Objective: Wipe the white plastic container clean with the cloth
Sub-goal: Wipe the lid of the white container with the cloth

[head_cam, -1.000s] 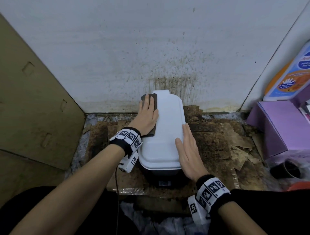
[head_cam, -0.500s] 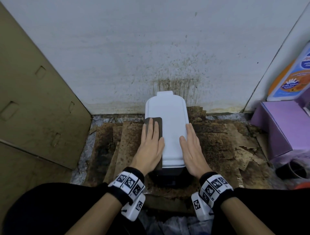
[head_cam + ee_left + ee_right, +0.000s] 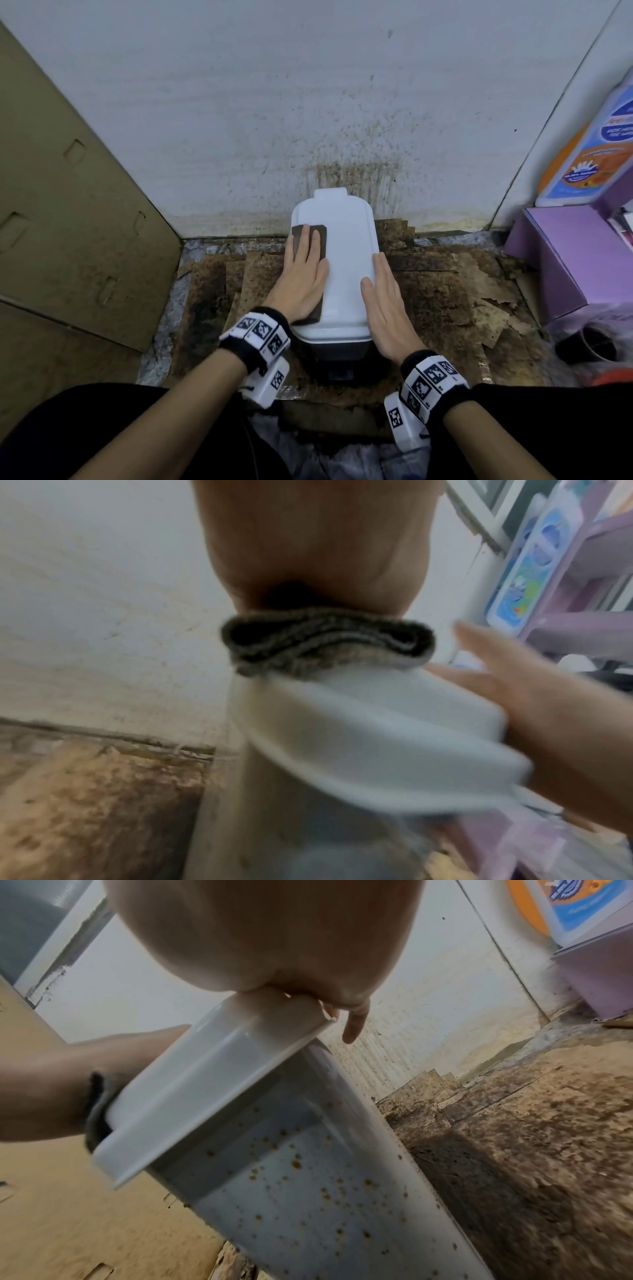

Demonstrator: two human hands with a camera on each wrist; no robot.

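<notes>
The white plastic container [image 3: 346, 260] stands upright on the stained floor against the wall, its white lid facing up. My left hand [image 3: 303, 274] lies flat on a dark folded cloth [image 3: 317, 238] and presses it onto the left half of the lid. The cloth's folded edge [image 3: 325, 639] shows under my palm in the left wrist view. My right hand [image 3: 385, 294] lies flat with straight fingers along the lid's right edge. The container's grey side [image 3: 308, 1191] is dotted with brown specks below the lid [image 3: 212, 1080].
Stained, peeling cardboard [image 3: 462, 294] covers the floor around the container. A cardboard sheet [image 3: 68, 212] leans at the left. A purple box [image 3: 575, 253] with a colourful bottle [image 3: 596, 150] stands at the right, a dark cup [image 3: 585, 346] in front. The spattered wall [image 3: 342, 120] rises close behind.
My left hand slid the cloth from the lid's far left down toward me, then pushed it back up toward the far end. The right hand stayed on the lid's right edge.
</notes>
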